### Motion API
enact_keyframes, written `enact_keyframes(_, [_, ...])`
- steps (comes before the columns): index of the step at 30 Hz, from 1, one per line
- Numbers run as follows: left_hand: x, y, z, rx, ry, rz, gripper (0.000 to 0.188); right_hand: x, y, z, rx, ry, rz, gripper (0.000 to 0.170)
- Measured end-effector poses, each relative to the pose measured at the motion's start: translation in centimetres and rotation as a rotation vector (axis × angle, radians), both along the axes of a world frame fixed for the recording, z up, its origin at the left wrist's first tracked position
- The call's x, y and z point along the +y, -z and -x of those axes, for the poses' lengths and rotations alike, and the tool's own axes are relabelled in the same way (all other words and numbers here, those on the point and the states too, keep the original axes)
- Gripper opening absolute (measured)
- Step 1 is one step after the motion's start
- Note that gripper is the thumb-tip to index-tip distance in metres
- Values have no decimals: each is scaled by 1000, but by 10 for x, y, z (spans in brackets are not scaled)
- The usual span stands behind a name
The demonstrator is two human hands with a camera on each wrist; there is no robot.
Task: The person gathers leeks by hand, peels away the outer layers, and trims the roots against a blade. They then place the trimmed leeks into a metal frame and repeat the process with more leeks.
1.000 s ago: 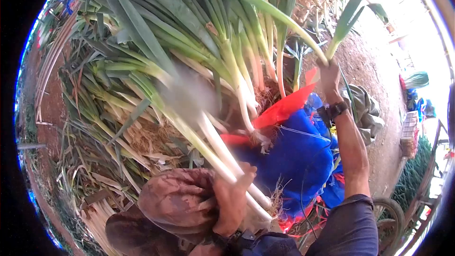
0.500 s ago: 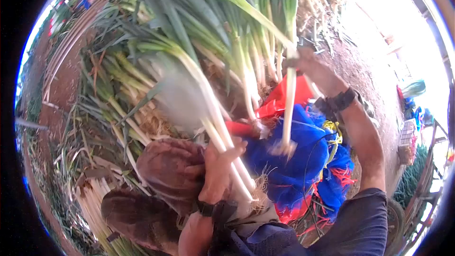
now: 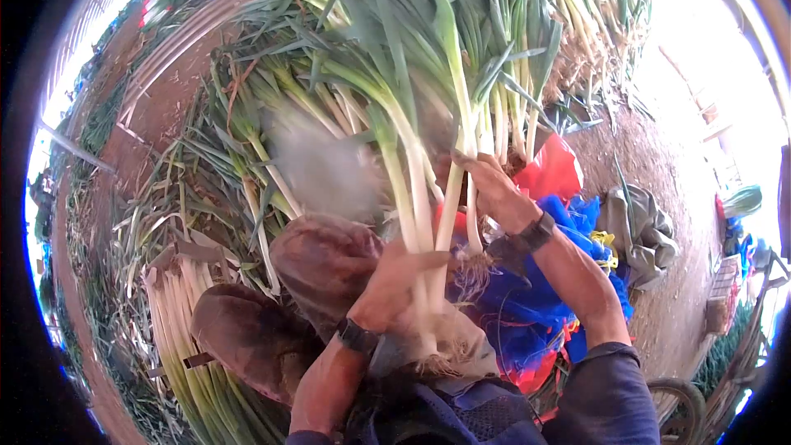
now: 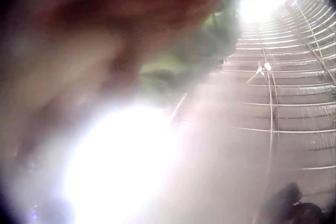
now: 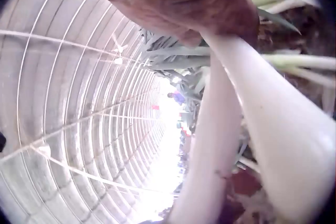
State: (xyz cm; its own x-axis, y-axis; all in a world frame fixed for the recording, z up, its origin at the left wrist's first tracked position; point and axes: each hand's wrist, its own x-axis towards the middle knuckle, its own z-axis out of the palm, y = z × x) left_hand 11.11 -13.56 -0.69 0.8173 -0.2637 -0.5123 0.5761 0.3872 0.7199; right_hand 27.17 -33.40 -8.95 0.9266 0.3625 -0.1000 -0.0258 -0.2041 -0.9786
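Observation:
My left hand (image 3: 394, 284) grips several long green onions (image 3: 404, 189) by their white stalks, roots down over my lap. In the left wrist view, that hand (image 4: 105, 40) is a blurred close-up with a green leaf behind it. Just to the right and higher, my right hand (image 3: 494, 189) grips further green onions (image 3: 471, 218), their roots hanging beside the first bunch. Two thick white stalks (image 5: 283, 124) run down from the right hand (image 5: 194, 3) in the right wrist view. Leaves of both bunches overlap above the hands.
A large pile of green onions (image 3: 568, 8) spreads ahead. Trimmed white stalks (image 3: 185, 288) lie at lower left beside my shoes (image 3: 247, 338). Blue netting (image 3: 515, 297), a red plastic sheet (image 3: 550, 169) and a grey-green cloth (image 3: 638, 227) lie to the right on bare soil (image 3: 684, 173).
My right hand has come down and left with its green onions, from the far right to beside the left hand's bunch. The left hand keeps its hold, its bunch now more upright.

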Motion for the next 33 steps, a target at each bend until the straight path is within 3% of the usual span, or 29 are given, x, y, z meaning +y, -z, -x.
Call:
enact_keyframes(1, [1, -7, -1, -12, 23, -43, 52, -3, 25, 4, -316, -90, 18, 34])
enact_keyframes(3, [7, -6, -6, -141, 59, -132, 52, 12, -12, 58, 199, -69, -196, 37])
enact_keyframes(4, [10, -5, -8, -264, 101, -226, 52, 13, 63, 68, 10, -144, -191, 39])
enact_keyframes(6, [6, -6, -1, -170, 100, -239, 52, 48, -44, 114, 841, 286, -535, 40])
enact_keyframes(7, [5, 6, 7, -204, 74, -199, 53, 50, -60, 123, 850, 288, -542, 40])
enact_keyframes(9, [12, 26, 15, -331, 56, -201, 52, 51, -76, 130, 591, -132, 17, 39])
enact_keyframes(10, [16, 30, 21, -335, 46, -211, 52, 47, -58, 132, 586, -145, 13, 39])
enact_keyframes(12, [20, 1, 31, -256, 55, -121, 49, 32, -4, 136, 310, -335, -155, 42])
enact_keyframes(13, [28, 7, 32, -229, 123, -153, 47, 31, -2, 134, 370, -348, -147, 47])
enact_keyframes(14, [36, -3, 33, -234, 108, -156, 47, 31, -7, 130, 364, -364, -145, 47])
enact_keyframes(16, [51, -43, 42, -261, 147, -186, 47, 33, -33, 126, 97, -440, -39, 44])
enact_keyframes(17, [56, -62, 48, -303, 67, -207, 49, 34, -50, 127, -35, -474, 7, 44])
enact_keyframes(18, [61, -91, 54, -252, 48, -78, 54, 38, -70, 129, -169, -508, 46, 44])
enact_keyframes(20, [89, -95, 72, -218, 40, -246, 56, 50, -112, 134, -458, -572, 115, 47])
enact_keyframes(21, [98, -103, 83, -230, 16, -245, 56, 61, -136, 147, -309, -269, 237, 61])
enact_keyframes(22, [109, -109, 94, -222, 25, -241, 58, 69, -145, 160, -559, -104, 346, 67])
enact_keyframes(24, [114, -129, 113, -204, 15, -322, 58, 101, -144, 170, -1216, -106, 440, 73])
enact_keyframes(25, [117, -130, 123, -202, 5, -335, 58, 112, -138, 174, -1204, -300, 319, 78])
enact_keyframes(26, [118, -131, 136, -196, -10, -354, 57, 128, -137, 176, -1208, -302, 304, 78])
enact_keyframes(28, [123, -133, 159, -194, -35, -386, 56, 169, -143, 174, -1474, -610, 397, 81])
enact_keyframes(30, [131, -139, 183, -87, -90, -387, 54, 197, -147, 177, -1466, -762, 55, 83])
enact_keyframes(33, [146, -152, 215, -81, -170, -452, 46, 234, -157, 190, -1555, -806, -102, 72])
